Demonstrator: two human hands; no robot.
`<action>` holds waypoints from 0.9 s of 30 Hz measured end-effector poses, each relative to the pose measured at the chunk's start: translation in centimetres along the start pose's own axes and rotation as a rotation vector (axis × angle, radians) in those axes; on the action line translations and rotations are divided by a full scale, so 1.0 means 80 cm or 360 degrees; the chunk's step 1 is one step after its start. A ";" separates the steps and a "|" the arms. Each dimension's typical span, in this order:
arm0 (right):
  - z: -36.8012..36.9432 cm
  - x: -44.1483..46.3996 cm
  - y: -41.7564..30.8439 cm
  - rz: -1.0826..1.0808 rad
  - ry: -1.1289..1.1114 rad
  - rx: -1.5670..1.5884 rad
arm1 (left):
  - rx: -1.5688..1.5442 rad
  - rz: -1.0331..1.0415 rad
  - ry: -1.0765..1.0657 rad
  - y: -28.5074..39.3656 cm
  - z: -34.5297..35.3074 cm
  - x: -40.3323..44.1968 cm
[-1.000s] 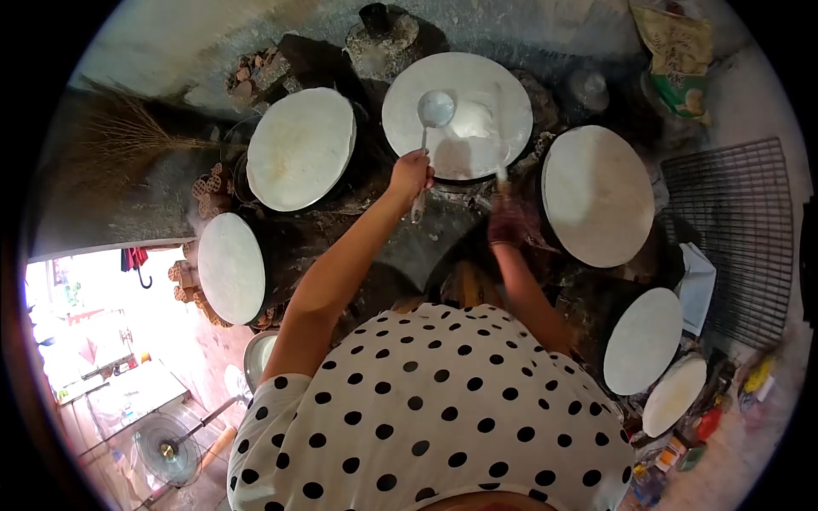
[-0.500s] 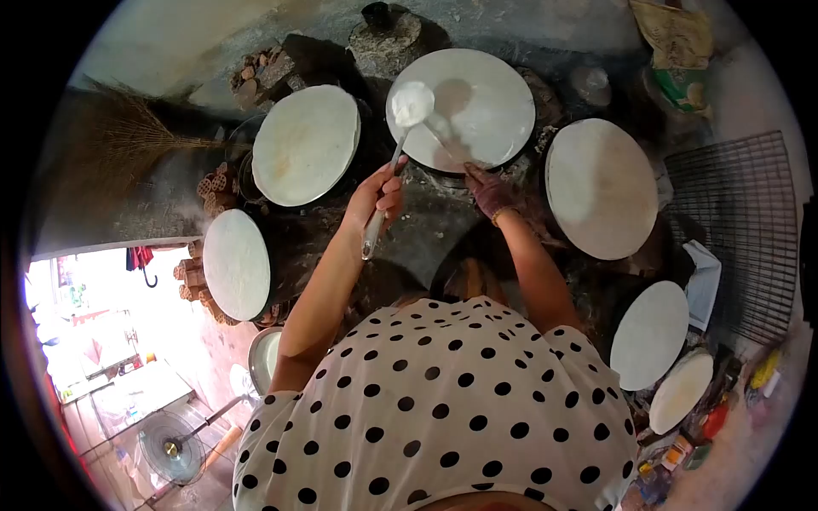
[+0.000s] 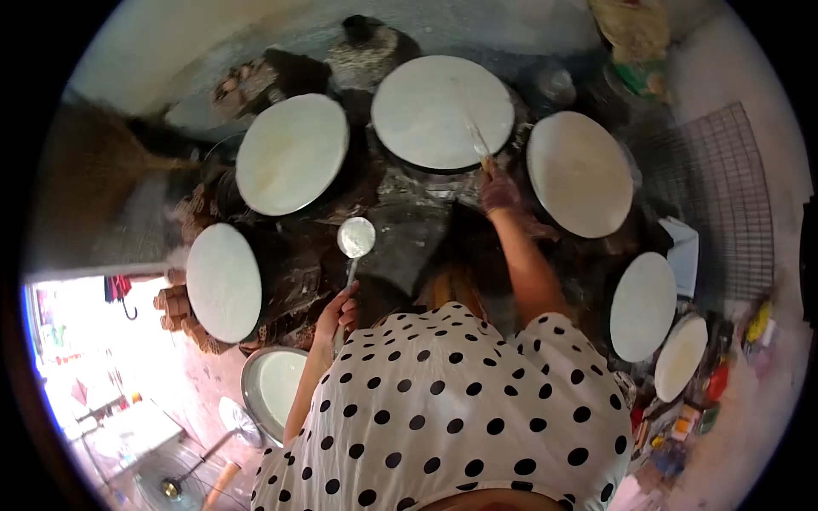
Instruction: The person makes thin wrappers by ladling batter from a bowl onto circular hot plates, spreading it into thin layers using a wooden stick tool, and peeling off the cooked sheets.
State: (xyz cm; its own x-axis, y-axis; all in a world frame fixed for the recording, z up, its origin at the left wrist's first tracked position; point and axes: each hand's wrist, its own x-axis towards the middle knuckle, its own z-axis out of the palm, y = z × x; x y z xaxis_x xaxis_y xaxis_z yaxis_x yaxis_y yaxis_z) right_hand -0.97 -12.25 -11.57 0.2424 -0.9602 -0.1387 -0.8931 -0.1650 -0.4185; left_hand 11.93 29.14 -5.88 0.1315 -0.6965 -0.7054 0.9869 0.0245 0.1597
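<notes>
Head view: the left hand, grasping the ladle, has swung it off the central griddle to its near-left, leaving the right hand, clutching a thin tool, alone working there.

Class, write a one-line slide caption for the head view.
Left hand holds a ladle; right hand holds a thin tool over the farthest white disc.

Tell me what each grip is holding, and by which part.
The left grip holds a ladle by its handle. The right grip holds a thin tool, blurred, apparently by its near end.
</notes>
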 end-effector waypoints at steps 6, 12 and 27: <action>0.076 0.044 -0.036 -0.0603 -0.0011 0.0200 | -0.0545 0.0060 -0.0507 -0.001 -0.077 -0.053; 0.121 -0.019 -0.140 -0.0674 -0.0660 0.0199 | 0.0434 0.0988 0.0043 -0.014 -0.062 -0.170; 0.287 -0.250 -0.569 -0.1461 -0.0643 -0.0310 | 0.0062 0.1116 0.0948 0.013 -0.027 -0.195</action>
State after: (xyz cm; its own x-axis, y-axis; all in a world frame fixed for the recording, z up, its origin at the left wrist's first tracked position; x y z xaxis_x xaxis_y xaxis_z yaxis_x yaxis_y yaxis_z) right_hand 43.51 19.61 -10.39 0.9418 -0.3030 -0.1454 -0.3358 -0.8673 -0.3674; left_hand 11.13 41.55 3.80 0.7360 -0.0465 -0.6754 0.6603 0.2699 0.7009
